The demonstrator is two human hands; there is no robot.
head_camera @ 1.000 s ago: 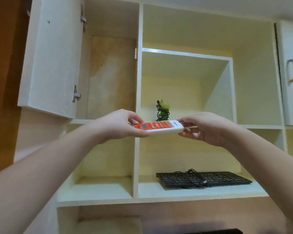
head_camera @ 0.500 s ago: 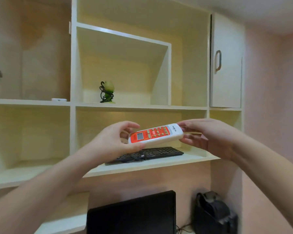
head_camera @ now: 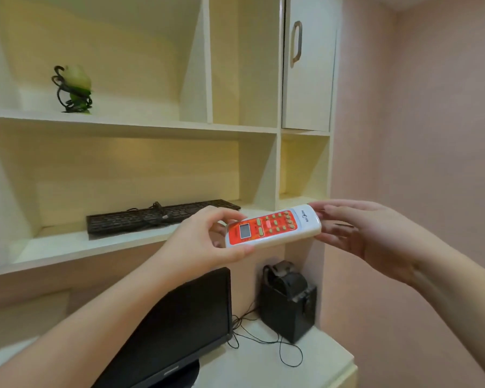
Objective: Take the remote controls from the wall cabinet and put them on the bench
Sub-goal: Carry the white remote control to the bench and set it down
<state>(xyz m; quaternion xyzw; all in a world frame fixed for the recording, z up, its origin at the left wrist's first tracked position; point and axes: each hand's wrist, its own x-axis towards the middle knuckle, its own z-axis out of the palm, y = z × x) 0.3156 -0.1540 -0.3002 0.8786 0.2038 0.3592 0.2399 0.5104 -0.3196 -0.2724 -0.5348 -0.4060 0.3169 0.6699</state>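
Observation:
A white remote control (head_camera: 273, 228) with an orange face and a small grey screen lies level in the air in front of the wall cabinet (head_camera: 157, 127). My left hand (head_camera: 205, 242) grips its screen end between thumb and fingers. My right hand (head_camera: 364, 233) touches the other end, fingers stretched out behind and under it; whether it grips is unclear. The cream bench top (head_camera: 263, 359) lies below, at the lower right.
A black keyboard (head_camera: 151, 217) with its cable lies on the lower shelf. A green ornament (head_camera: 73, 89) stands on the shelf above. On the bench are a black monitor (head_camera: 179, 331), a black box-shaped device (head_camera: 287, 301) and thin loose wires (head_camera: 263, 340). A shut cabinet door (head_camera: 308, 63) adjoins the pink wall.
The view has swung right and down, away from the open left compartment. Both hands have carried the remote down from the upper shelf level to below the keyboard shelf, above the bench.

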